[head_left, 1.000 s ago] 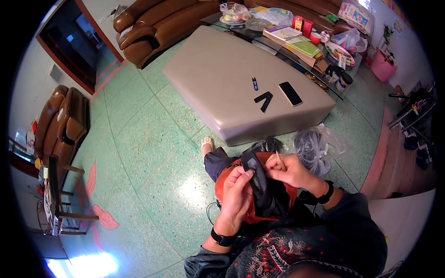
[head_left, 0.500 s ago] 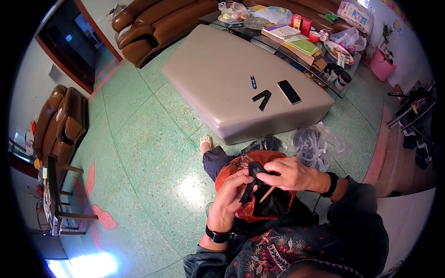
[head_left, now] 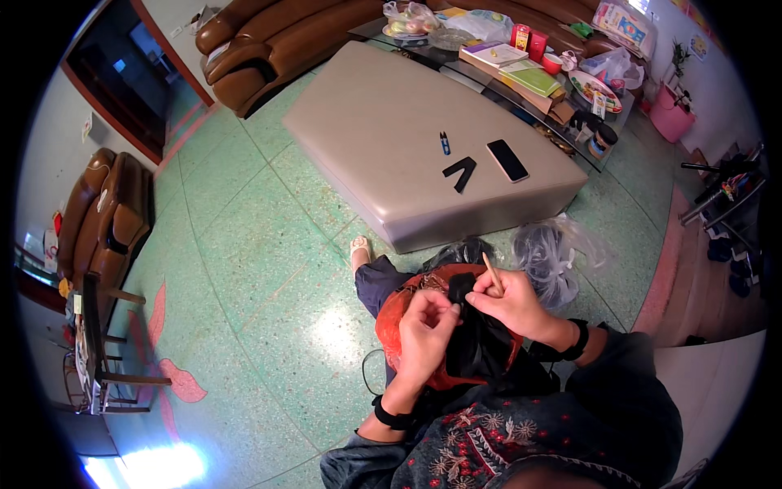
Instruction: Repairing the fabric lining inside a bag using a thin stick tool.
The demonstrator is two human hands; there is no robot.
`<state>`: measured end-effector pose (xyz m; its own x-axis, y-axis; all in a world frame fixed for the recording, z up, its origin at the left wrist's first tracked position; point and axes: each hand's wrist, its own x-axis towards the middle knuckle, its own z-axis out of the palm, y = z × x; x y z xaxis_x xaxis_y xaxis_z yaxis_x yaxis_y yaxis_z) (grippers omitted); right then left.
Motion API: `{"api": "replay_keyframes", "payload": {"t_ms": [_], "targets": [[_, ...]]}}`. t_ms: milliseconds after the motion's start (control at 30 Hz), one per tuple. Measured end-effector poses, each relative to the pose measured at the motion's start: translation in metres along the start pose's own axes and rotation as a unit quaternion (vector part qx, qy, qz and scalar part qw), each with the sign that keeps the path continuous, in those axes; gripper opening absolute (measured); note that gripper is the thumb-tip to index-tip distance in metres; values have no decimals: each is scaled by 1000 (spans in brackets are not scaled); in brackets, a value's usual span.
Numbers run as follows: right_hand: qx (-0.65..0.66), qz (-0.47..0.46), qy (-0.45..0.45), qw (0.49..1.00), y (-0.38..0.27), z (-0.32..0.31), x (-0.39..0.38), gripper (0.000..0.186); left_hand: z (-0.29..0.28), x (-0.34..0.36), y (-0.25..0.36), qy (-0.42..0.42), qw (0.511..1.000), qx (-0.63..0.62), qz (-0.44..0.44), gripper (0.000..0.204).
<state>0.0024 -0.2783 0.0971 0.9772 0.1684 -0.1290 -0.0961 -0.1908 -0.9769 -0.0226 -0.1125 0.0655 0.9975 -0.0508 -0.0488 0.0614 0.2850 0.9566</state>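
Over my lap, my left hand (head_left: 425, 332) is closed in a pinch at the left edge of a black fabric strip (head_left: 461, 285). My right hand (head_left: 521, 308) pinches the strip's other side between thumb and finger. A thin wooden stick (head_left: 491, 273) is also tucked in the right hand, its tip pointing up and away. Beneath both hands a red plastic bag (head_left: 389, 330) lies across my lap, with more black cloth (head_left: 476, 350) in it. The fingers partly hide the strip.
Ahead stands a beige padded bench (head_left: 366, 138) holding thread snips (head_left: 445, 144), a folded black strip (head_left: 463, 178) and a phone (head_left: 508, 160). Clear plastic bags (head_left: 550, 261) lie at its near right end. A cluttered glass table (head_left: 603, 159) is behind it.
The black strip has moved from upright between my hands to lower and farther right. My right hand has turned, so the stick now points up and away instead of down toward me.
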Motion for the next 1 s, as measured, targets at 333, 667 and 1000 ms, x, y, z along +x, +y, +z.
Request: {"api": "replay_keyframes", "payload": {"t_ms": [333,667,1000], "targets": [[13,-44,19,999,-2,4,1,16,12,-2,7,69,996,53,13,10],[-21,-62,32,997,-1,7,3,18,13,-1,4,83,996,37,12,10],[61,-55,-4,997,-6,11,10,18,9,7,-5,95,995,0,40,20]]}}
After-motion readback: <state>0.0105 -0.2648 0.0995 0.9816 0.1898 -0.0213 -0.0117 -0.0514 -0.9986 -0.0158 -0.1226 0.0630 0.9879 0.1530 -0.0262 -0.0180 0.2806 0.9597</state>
